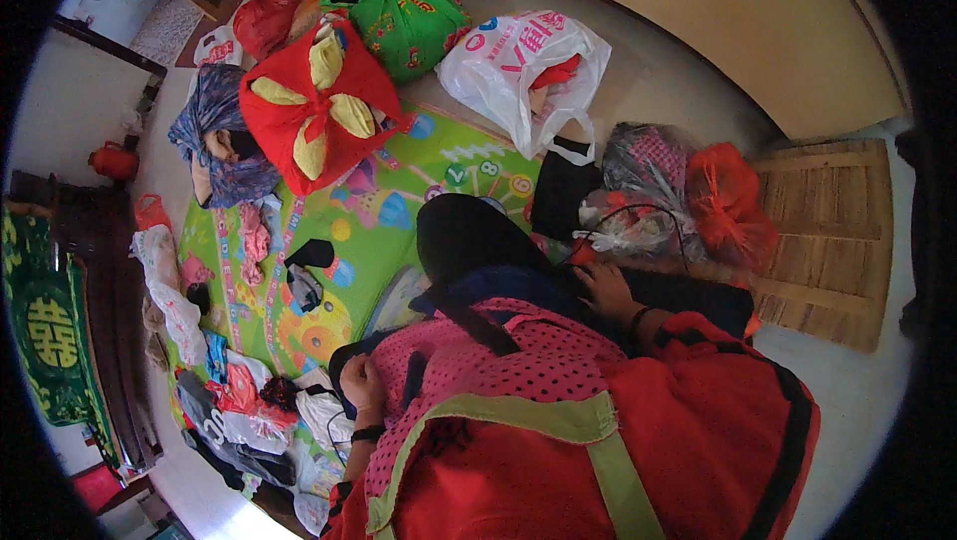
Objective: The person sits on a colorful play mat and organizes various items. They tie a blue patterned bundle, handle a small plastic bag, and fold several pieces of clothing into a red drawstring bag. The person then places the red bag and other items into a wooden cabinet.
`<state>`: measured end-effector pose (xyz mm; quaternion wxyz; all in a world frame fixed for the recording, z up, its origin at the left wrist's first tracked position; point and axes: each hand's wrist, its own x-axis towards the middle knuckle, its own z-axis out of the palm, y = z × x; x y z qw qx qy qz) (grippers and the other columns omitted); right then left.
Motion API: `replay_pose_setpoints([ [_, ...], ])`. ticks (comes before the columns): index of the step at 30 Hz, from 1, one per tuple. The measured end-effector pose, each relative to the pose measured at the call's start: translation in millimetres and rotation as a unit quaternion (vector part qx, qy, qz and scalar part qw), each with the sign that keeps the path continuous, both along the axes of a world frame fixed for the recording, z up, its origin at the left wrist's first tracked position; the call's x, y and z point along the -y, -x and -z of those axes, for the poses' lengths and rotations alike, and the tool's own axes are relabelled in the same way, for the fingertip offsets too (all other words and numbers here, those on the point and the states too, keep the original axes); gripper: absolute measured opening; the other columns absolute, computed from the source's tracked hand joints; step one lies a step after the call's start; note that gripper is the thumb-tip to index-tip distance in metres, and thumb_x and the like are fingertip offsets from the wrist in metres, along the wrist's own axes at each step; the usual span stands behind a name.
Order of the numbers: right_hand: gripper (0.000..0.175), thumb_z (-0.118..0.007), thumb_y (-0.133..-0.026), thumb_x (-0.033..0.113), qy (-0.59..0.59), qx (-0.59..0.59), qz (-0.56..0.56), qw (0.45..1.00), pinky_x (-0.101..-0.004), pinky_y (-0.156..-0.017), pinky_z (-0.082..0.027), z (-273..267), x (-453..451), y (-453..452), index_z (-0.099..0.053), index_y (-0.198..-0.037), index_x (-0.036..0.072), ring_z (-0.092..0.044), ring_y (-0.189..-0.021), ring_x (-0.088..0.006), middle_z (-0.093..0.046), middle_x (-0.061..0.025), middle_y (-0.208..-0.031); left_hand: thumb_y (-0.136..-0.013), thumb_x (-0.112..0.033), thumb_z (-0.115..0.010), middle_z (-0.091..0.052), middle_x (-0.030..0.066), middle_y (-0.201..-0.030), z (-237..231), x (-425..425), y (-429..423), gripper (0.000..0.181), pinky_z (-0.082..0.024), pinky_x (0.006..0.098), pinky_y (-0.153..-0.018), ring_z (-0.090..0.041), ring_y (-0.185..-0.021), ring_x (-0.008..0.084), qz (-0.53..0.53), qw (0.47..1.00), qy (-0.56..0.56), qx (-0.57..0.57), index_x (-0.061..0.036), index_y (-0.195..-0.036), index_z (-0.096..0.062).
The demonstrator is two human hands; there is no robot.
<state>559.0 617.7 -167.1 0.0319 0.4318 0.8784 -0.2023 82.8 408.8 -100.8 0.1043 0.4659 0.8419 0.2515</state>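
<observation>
My left hand (362, 384) rests against the edge of the pink polka-dot apron (478, 368), its fingers curled; whether it holds anything does not show. On the dark trousers (673, 301) lies my right hand (607, 287), fingers spread, holding nothing. Clear plastic bags of items (632, 218) sit just beyond it. Before me, black and grey socks (306, 278) and a pink cloth (254, 241) lie on the green play mat (389, 241). Loose clothes (247, 398) and a white cloth (325, 413) are heaped near my left hand.
Tied bundles, one red and yellow (318, 102), one green (411, 24) and one blue patterned (217, 136), stand at the mat's far side. A white plastic bag (523, 69) stands beside them. An orange-red bag (725, 203) leans by a wooden slatted board (830, 241) at right.
</observation>
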Motion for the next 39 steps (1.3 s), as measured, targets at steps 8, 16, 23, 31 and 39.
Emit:
replay_pose_setpoints([
  [8, 0.038, -0.065, -0.076, 0.022, 0.116, -0.084, 0.023, 0.989, -0.0411, -0.077, -0.045, -19.1, -34.6, 27.3, -0.057, -0.109, 0.006, -0.057, -0.086, -0.0317, -0.059, -0.013, -0.091, -0.075, -0.009, -0.059, -0.064, 0.0139, -0.079, 4.8, -2.2, 0.3, 0.005, -0.048, 0.0416, -0.068, -0.061, -0.074, 0.0341, -0.003, 1.0, 0.008, -0.01, -0.0055, -0.075, -0.062],
  [16, 0.073, -0.075, -0.076, 0.024, 0.081, -0.512, 0.424, 0.743, -0.0292, -0.076, -0.048, 9.8, -209.4, 95.8, -0.037, -0.137, 0.013, -0.057, -0.095, -0.0169, -0.055, -0.0112, -0.116, -0.074, -0.008, -0.057, -0.062, 0.0123, -0.076, 6.9, -6.4, 5.1, 0.005, -0.046, 0.0419, -0.065, -0.058, -0.071, 0.034, 0.033, 0.999, 0.036, -0.021, -0.0049, -0.076, -0.061],
  [23, 0.1, -0.08, -0.064, 0.043, 0.018, -0.486, 0.513, 0.708, -0.0405, -0.099, -0.035, 43.1, -302.5, 215.6, -0.027, -0.137, 0.003, -0.041, -0.121, -0.0324, -0.038, -0.0226, -0.133, -0.074, -0.01, -0.057, -0.062, 0.0159, -0.074, 21.9, 0.9, 16.1, 0.011, -0.046, 0.0416, -0.064, -0.059, -0.07, 0.0358, 0.065, 0.998, 0.021, -0.017, -0.0028, -0.078, -0.064],
  [31, 0.089, -0.076, -0.063, 0.024, 0.114, -0.379, 0.571, 0.72, -0.0375, -0.1, -0.038, 14.7, -324.8, 229.1, -0.032, -0.138, 0.006, -0.045, -0.12, -0.0369, -0.044, -0.0223, -0.132, -0.076, -0.011, -0.059, -0.063, 0.0148, -0.077, 22.8, 5.2, 15.9, 0.012, -0.047, 0.0407, -0.065, -0.06, -0.071, 0.0334, 0.031, 0.996, 0.084, -0.021, -0.0033, -0.082, -0.065],
  [39, 0.036, -0.054, -0.073, -0.001, 0.091, -0.608, 0.473, 0.631, -0.0358, -0.069, -0.051, -46.8, -404.2, 124.0, -0.058, -0.109, 0.0, -0.06, -0.078, -0.0221, -0.06, -0.0102, -0.091, -0.076, -0.01, -0.058, -0.063, 0.0128, -0.074, 19.0, -4.7, 9.5, 0.008, -0.047, 0.0412, -0.064, -0.06, -0.07, 0.0338, 0.043, 0.997, 0.006, -0.058, -0.0058, -0.078, -0.064],
])
